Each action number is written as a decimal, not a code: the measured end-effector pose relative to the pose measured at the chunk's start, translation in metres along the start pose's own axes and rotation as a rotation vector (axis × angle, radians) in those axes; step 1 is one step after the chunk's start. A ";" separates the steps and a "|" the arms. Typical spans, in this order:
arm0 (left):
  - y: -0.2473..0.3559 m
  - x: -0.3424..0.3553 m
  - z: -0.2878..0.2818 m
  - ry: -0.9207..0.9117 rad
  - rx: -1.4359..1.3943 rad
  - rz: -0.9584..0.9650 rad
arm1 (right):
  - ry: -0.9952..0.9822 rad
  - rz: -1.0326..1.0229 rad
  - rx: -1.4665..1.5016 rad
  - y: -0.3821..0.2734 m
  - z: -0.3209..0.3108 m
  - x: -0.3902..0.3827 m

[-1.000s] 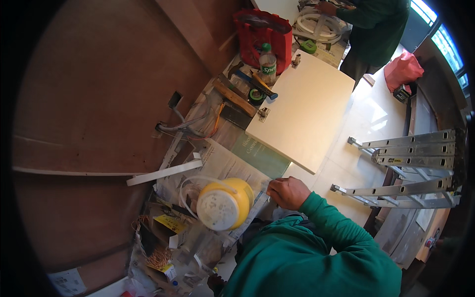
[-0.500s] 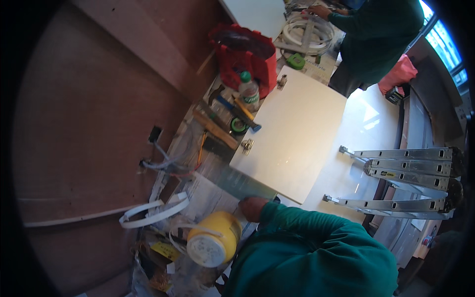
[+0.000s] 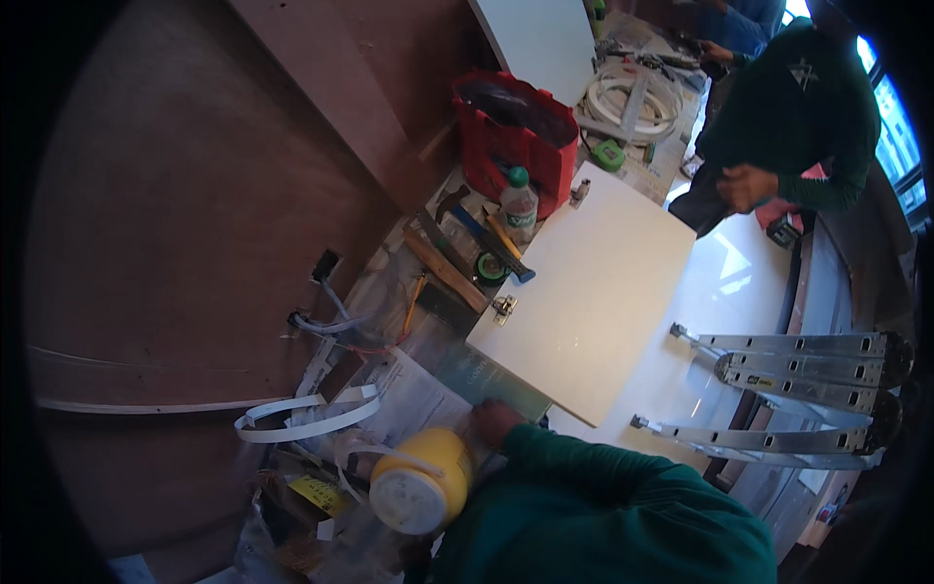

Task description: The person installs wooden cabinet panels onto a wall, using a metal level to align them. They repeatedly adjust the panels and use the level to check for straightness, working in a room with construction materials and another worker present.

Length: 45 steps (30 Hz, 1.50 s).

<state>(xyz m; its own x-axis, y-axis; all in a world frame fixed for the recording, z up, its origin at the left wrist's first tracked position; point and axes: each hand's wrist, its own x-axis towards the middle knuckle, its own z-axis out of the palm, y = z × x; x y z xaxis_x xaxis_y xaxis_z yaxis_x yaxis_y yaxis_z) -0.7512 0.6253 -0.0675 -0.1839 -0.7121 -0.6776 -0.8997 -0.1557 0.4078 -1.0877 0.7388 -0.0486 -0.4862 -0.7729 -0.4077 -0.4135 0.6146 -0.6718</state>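
From the lower edge, a green sleeve leads to my right hand [image 3: 496,422], which rests on the cluttered work surface; its fingers are too dark and turned away to read. Just beyond it lies a flat greenish sheet or book [image 3: 491,378], beside a printed paper [image 3: 418,391]. A yellow jug [image 3: 436,469] with a pale base lies tipped near my wrist. Farther off is a white panel [image 3: 584,302] with a metal hinge [image 3: 504,309] near one corner and another hinge [image 3: 580,192] at its far end. My left hand is out of sight.
Left of the panel lie a hammer [image 3: 498,245], a plastic bottle [image 3: 520,206] and a red bag [image 3: 556,161]. A folded ladder [image 3: 788,346] lies right. A co-worker in green [image 3: 793,107] stands at far right, near a coiled white strip [image 3: 637,105]. A white band [image 3: 321,420] lies left.
The view has shifted, so the panel and tools appear slightly lower and farther right. The co-worker has turned, with a hand now showing in front. My right hand stays near the jug.
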 end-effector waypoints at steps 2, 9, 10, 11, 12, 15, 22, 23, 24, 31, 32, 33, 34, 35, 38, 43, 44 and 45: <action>-0.022 0.000 0.007 0.021 -0.029 -0.033 | 0.012 -0.058 -0.055 -0.004 -0.007 -0.005; -0.104 -0.019 -0.020 0.019 0.776 0.298 | 0.132 -0.175 -0.137 0.007 -0.017 -0.011; -0.056 -0.051 -0.034 0.247 0.346 0.160 | 0.209 -0.266 -0.063 0.007 -0.021 -0.013; -0.052 -0.071 -0.038 0.417 0.202 0.124 | 0.196 -0.298 -0.022 -0.004 -0.021 -0.015; -0.056 -0.087 -0.036 0.574 0.063 0.114 | 0.200 -0.308 0.005 -0.012 -0.021 -0.019; -0.060 -0.123 -0.028 0.924 -0.049 0.019 | 0.210 -0.326 -0.037 -0.017 -0.014 -0.025; -0.213 -0.148 -0.040 0.939 0.047 -0.211 | 0.340 -0.236 -0.076 0.005 -0.005 -0.044; -0.223 -0.146 -0.048 1.007 -0.002 -0.177 | 0.344 -0.226 -0.104 -0.003 -0.007 -0.054; -0.232 -0.145 -0.056 1.074 -0.051 -0.144 | 0.383 -0.248 -0.051 -0.013 -0.005 -0.065; -0.310 -0.116 -0.129 1.208 -0.080 -0.093 | -0.439 -0.278 -0.447 -0.101 0.033 -0.155; -0.316 -0.109 -0.141 1.218 -0.072 -0.061 | -0.527 -0.406 -0.396 -0.135 0.043 -0.153; -0.321 -0.104 -0.154 1.188 -0.154 -0.087 | -0.451 -0.195 -0.291 -0.204 0.052 -0.148; -0.326 -0.103 -0.161 1.172 -0.180 -0.079 | -0.344 -0.239 -0.204 -0.252 0.061 -0.134; -0.329 -0.105 -0.167 1.158 -0.205 -0.075 | -0.170 -0.353 -0.135 -0.291 0.073 -0.109; -0.340 -0.118 -0.170 1.151 -0.322 0.013 | 0.231 -0.614 -0.061 -0.389 0.121 -0.002; -0.340 -0.154 -0.168 1.079 -0.362 0.031 | 0.075 -0.797 -0.393 -0.381 0.170 0.194; -0.349 -0.173 -0.154 1.066 -0.371 -0.020 | 0.044 -0.754 -0.539 -0.390 0.180 0.198; -0.361 -0.189 -0.137 1.090 -0.396 -0.064 | 0.044 -0.892 -0.647 -0.384 0.186 0.209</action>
<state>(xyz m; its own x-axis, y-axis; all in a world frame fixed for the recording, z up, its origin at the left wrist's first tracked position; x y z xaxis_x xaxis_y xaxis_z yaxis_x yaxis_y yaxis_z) -0.3378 0.7220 -0.0026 0.4687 -0.8773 0.1036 -0.6729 -0.2786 0.6853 -0.8874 0.3121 0.0096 0.1659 -0.9817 0.0936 -0.9482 -0.1849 -0.2585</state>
